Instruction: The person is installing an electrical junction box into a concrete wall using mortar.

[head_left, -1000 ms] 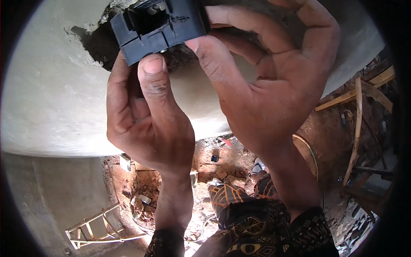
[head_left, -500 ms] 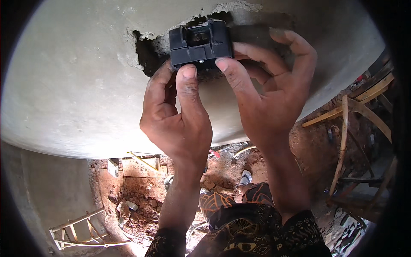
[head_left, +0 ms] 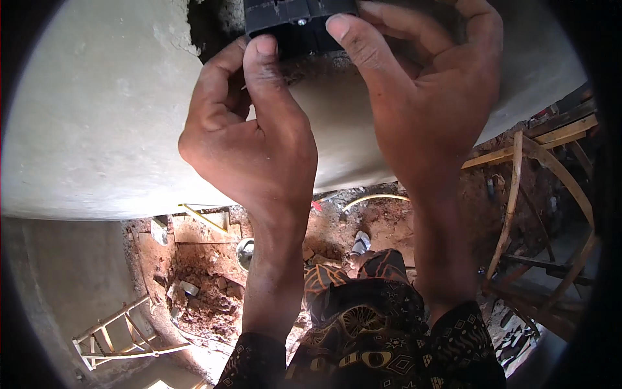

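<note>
A black plastic box (head_left: 299, 11) with a small screw on its near side sits at the top of the view, at a rough hole (head_left: 201, 26) broken in the pale plastered wall (head_left: 91, 129). My left hand (head_left: 246, 136) grips the box at its left end, thumb on the near edge and fingers curled beside it. My right hand (head_left: 427, 117) holds the right end with its thumb pressed on the near edge and its fingers bent toward the hole. The box's upper part is cut off by the frame.
Below are reddish soil and rubble (head_left: 207, 305), my sandalled foot (head_left: 360, 243), a yellow hose (head_left: 369, 198), a board (head_left: 197, 228) and a round container (head_left: 245, 253). A wooden ladder (head_left: 129, 332) lies at lower left; timber pieces (head_left: 516, 201) stand at right.
The box and both hands shifted down and rightward, then back up in the picture, so the box is now cropped at the top. The wall and ground have shifted in view too.
</note>
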Demonstrator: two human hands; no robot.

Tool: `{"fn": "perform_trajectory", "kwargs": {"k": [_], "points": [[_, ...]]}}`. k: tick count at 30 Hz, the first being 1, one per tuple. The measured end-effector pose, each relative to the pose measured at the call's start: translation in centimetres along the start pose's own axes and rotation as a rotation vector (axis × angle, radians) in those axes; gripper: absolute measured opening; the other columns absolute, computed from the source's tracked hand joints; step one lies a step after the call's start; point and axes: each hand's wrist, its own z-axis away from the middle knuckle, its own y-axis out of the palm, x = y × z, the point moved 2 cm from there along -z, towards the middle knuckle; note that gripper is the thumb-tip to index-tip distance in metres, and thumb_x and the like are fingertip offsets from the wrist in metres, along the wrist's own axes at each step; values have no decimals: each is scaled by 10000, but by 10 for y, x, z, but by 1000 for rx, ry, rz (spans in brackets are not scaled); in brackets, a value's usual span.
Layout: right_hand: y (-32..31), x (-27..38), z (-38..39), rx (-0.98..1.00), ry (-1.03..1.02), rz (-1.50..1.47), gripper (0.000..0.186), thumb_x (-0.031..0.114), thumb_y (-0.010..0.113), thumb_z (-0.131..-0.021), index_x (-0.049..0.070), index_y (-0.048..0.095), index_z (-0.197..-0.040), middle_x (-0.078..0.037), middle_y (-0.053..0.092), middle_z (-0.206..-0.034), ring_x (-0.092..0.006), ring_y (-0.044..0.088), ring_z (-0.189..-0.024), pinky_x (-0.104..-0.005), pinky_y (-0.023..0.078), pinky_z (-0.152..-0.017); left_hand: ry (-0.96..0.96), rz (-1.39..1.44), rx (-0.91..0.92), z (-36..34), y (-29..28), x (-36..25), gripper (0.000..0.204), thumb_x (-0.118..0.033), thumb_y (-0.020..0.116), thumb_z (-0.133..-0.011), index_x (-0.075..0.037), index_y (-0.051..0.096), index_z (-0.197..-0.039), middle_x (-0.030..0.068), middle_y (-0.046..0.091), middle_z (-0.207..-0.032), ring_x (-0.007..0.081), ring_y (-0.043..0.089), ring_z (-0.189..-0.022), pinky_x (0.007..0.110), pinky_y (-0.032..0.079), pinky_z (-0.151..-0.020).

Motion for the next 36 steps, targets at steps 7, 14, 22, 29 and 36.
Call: {"fn": "perform_trajectory", "kwargs": {"k": [7,14,22,29,36], "points": [[-5,-2,3,2,9,26,669,-64,799,-842,7,350,-1333,-167,600,-1241,-199,702,-1050,-269,620,-827,17,-1,-8,0,0,-2,252,-154,726,-984,98,717,-974,107,738,-774,106,682,-699,212,519,-641],[-5,1,1,10,9,33,666,-63,798,-843,8,350,-1331,-168,605,-1237,-198,702,-1050,-269,620,-828,71,-21,-35,-2,-2,-7,264,-176,741,-973,87,723,-967,120,760,-799,133,716,-696,226,546,-657],[-6,-6,0,0,7,36,663,-63,797,-845,8,351,-1329,-170,611,-1232,-198,702,-1049,-269,619,-828,13,186,49,0,3,-23,237,-96,714,-977,118,703,-1078,163,768,-877,161,747,-785,241,584,-719],[-8,-11,0,-10,2,44,660,-63,796,-846,9,351,-1327,-172,616,-1228,-197,701,-1049,-269,618,-829,77,227,19,8,11,-8,364,101,657,-941,109,619,-1303,241,727,-1094,170,726,-954,259,603,-808],[-2,-11,-2,-10,-10,38,657,-62,796,-847,10,352,-1326,-173,621,-1224,-197,701,-1049,-269,618,-829,270,-16,-46,8,8,18,470,147,637,-913,-4,650,-1358,162,758,-1066,145,731,-899,258,599,-776]]}}
